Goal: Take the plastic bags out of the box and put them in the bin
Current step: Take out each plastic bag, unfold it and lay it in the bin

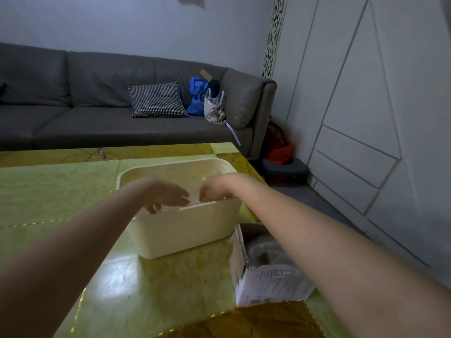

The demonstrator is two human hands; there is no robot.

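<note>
Both bare forearms reach forward and converge. The left hand [164, 194] hangs palm down, fingers loosely curled downward. The right hand [212, 189] droops likewise, fingertips close to the left's.

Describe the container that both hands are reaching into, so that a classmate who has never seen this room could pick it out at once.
Start at the glossy green table in front of the grey sofa. Near its right edge stands a cream rectangular plastic tub, with the left hand and right hand inside. Unlike the white printed cardboard box beside it, it is plain, smooth and round-cornered.
</note>
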